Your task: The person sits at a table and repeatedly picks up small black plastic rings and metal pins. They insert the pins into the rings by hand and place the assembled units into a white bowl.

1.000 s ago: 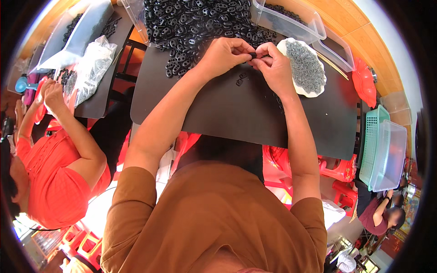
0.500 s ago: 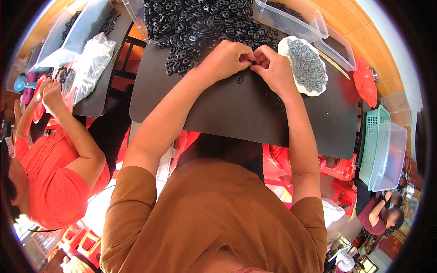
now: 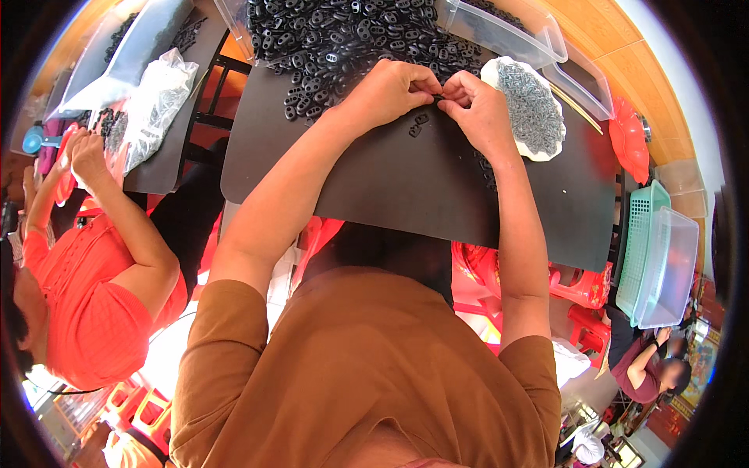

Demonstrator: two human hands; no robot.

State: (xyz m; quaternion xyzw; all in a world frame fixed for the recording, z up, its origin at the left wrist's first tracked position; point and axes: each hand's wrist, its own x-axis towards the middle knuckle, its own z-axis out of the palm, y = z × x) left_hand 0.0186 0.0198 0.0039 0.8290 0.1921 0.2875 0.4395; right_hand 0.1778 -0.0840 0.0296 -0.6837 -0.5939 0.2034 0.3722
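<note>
My left hand (image 3: 394, 92) and my right hand (image 3: 480, 109) meet over the dark table, fingertips pinched together around a small black plastic piece (image 3: 438, 98). Most of that piece is hidden by my fingers. Just below them lie a few loose black pieces (image 3: 420, 125) on the tabletop. Beyond my left hand spreads a big heap of flat oval black plastic pieces with two holes (image 3: 331, 54). To the right of my right hand is a white scallop-edged dish (image 3: 538, 155) filled with small grey metal parts, perhaps screws (image 3: 532, 109).
Clear plastic bins (image 3: 515, 43) stand at the far side. More small black pieces (image 3: 487, 168) lie beside my right forearm. On the right are a red dish (image 3: 626, 132) and a green basket (image 3: 644, 242). A co-worker in red (image 3: 97, 296) sits at another table on the left.
Both hands have stayed together, with my right hand moving slightly right. More of the loose black pieces below my fingers now shows.
</note>
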